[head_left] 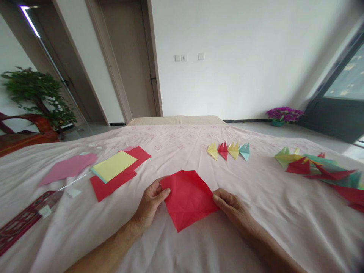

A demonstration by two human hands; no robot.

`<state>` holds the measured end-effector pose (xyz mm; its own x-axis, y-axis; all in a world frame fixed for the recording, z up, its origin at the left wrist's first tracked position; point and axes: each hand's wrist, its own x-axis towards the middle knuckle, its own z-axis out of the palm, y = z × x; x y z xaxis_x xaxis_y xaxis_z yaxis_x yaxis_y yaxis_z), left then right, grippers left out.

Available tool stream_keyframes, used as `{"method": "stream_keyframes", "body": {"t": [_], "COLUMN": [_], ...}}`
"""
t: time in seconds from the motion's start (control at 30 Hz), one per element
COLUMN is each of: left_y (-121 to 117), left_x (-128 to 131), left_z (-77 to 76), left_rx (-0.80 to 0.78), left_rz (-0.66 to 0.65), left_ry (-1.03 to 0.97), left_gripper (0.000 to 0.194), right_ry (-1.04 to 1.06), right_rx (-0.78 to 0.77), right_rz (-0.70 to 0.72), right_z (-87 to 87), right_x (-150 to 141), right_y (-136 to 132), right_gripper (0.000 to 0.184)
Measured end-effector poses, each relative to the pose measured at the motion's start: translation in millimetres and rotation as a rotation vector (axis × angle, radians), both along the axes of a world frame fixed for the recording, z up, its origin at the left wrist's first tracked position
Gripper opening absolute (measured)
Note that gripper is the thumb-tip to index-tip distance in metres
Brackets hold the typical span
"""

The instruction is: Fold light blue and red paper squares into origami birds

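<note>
A creased sheet of red paper (190, 197) is held between both hands above the cloth, one corner pointing toward me. My left hand (152, 199) pinches its left edge, thumb on top. At the right corner, my right hand (229, 203) grips the paper between thumb and fingers. Beyond it stand several small folded paper pieces (223, 150) in a row, yellow, red and blue. To the left lies a stack of yellow paper (115, 167) over red sheets (104, 187).
Pink paper (68, 168) and a dark red patterned package (22, 220) lie at the left. A pile of folded coloured paper shapes (321, 167) spreads on the right. Everything rests on a wrinkled pale pink cloth (176, 140). Purple flowers (284, 113) stand on the floor behind.
</note>
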<state>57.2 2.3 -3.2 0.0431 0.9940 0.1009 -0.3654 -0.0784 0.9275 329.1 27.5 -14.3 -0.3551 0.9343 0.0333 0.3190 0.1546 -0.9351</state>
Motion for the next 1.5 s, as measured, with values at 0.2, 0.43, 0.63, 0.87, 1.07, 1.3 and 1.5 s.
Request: {"method": "stream_keyframes", "body": {"t": [0.2,0.43,0.63,0.87,1.07,1.3,1.5], "left_y": [0,2,-8,0,-3,-5,6], "left_x": [-7,-8,-7,-20,-34,-37,-36], "left_z": [-9.6,-18.3,0.5,-12.9,-18.5,-17.9,-21.5], "left_rx": [-0.017,-0.032,0.312,0.523,0.78,0.849,0.868], "left_rz": [0.098,0.134,0.21,0.174,0.004,-0.089,-0.117], "left_ry": [0.198,0.194,0.279,0.696,1.051,1.101,1.095], "left_gripper": [0.027,0.023,0.003,0.03,0.052,0.045,0.061], "right_ry": [-0.059,-0.173,-0.151,-0.386,-0.485,-0.321,-0.412], "right_rx": [0.119,0.579,0.979,1.03,0.954,0.8,0.861], "right_rz": [-0.014,-0.148,-0.222,-0.097,0.079,0.15,0.155], "right_z": [2.0,-1.5,17.4,9.7,3.0,5.2,1.3], "right_x": [-1,-2,-9,-6,-3,-12,-11], "right_y": [-1,-4,-19,-16,-22,-25,-13], "right_gripper": [0.034,0.011,0.031,0.037,0.038,0.045,0.045]}}
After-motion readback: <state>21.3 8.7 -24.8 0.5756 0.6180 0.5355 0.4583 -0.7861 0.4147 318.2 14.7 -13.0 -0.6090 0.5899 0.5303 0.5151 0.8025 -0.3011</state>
